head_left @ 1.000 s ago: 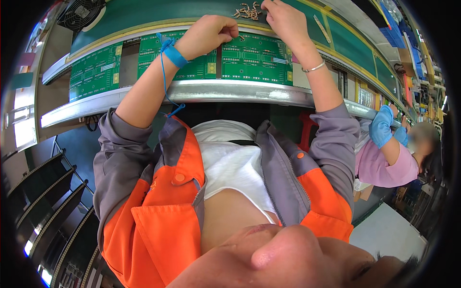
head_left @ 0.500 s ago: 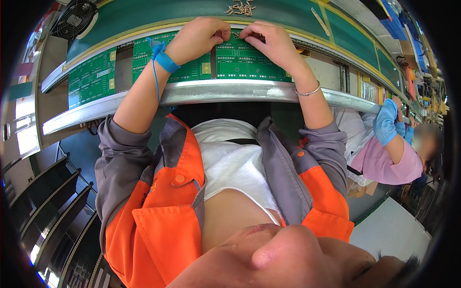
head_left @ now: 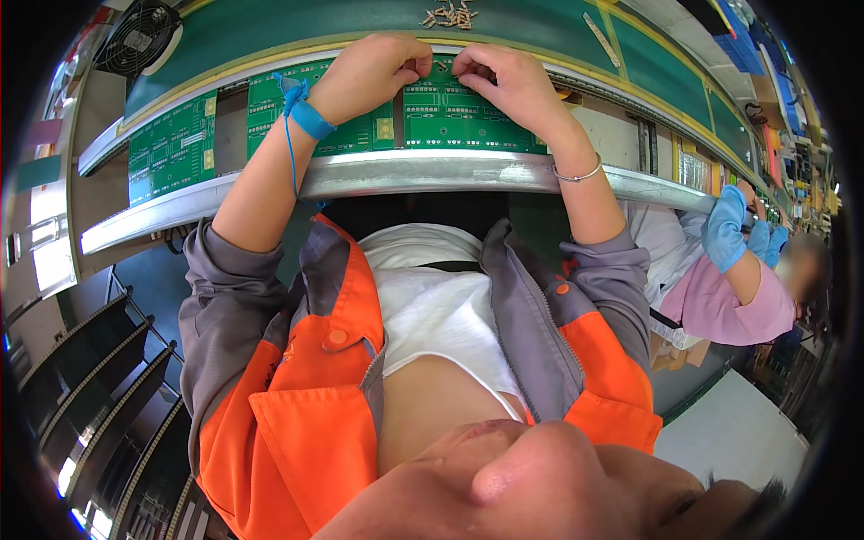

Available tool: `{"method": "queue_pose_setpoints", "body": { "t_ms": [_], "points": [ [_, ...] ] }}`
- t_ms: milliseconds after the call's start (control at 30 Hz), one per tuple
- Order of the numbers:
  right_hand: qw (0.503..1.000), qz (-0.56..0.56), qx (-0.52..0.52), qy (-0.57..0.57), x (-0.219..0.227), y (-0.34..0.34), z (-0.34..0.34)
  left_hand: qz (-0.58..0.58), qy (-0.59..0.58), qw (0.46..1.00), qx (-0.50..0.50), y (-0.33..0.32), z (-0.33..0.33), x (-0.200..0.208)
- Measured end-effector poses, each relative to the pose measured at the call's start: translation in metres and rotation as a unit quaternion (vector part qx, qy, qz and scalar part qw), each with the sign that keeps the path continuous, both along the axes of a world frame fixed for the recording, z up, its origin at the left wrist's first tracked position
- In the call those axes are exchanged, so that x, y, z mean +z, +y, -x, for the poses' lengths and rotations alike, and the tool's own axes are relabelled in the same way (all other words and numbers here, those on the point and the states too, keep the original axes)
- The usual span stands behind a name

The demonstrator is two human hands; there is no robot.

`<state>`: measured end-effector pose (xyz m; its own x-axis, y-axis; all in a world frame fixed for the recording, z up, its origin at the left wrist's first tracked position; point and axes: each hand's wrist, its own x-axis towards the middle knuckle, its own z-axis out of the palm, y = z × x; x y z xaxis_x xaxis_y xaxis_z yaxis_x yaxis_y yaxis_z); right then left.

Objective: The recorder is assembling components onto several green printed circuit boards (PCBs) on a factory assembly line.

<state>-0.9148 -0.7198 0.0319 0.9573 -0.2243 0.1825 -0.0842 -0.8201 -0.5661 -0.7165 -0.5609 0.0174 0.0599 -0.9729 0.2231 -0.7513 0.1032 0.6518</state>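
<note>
A green circuit board (head_left: 468, 129) lies in the metal rails, with a small tan part (head_left: 441, 66) near its far edge, between my two hands. My left hand (head_left: 385, 65) is closed, fingers curled and thumb pressed in at the left of that part; whatever it holds is hidden. From the right, my right hand (head_left: 506, 74) bends over the same board with thumb and fingertips drawn together; anything in them is too small to make out. A blue wrist strap (head_left: 312, 118) with a cord circles my left wrist. Another green board (head_left: 360, 132) sits under my left forearm.
Several small tan parts (head_left: 452, 14) are piled on the green bench top beyond the rail. A near metal rail (head_left: 432, 171) runs below my forearms. A third board (head_left: 171, 148) lies left, a black fan (head_left: 138, 38) far left. A co-worker's blue sleeve (head_left: 723, 236) is at right.
The boards have shifted very slightly left. My right hand is a touch farther from the left one, and the small part between them shows more clearly. The co-worker's arms moved a little.
</note>
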Motion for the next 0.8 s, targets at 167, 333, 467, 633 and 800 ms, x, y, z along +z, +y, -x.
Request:
{"method": "queue_pose_setpoints", "body": {
  "t_ms": [167, 333, 467, 633, 800],
  "points": [
    [1.000, 0.009, -0.003, 0.010, 0.0011, 0.0001, 0.0006, 0.001, 0.005, 1.000, 0.002, 0.0001, 0.0004, -0.0002],
    [1.000, 0.008, 0.000, -0.001, 0.0001, 0.0007, 0.0003, -0.008, 0.011, 1.000, 0.001, 0.0002, 0.0004, 0.0006],
    [0.998, 0.062, 0.016, -0.024, 0.0005, 0.0017, -0.0004, -0.005, 0.007, 1.000, -0.002, -0.0007, 0.0001, 0.0000],
    [0.987, 0.151, 0.041, -0.030, 0.0001, 0.0066, -0.0018, -0.011, 0.011, 1.000, -0.002, -0.0008, -0.0009, -0.0009],
    [0.991, 0.118, 0.044, -0.053, 0.0036, -0.0003, -0.0068, -0.001, 0.003, 1.000, -0.008, 0.0000, 0.0001, 0.0009]
  ]
}}
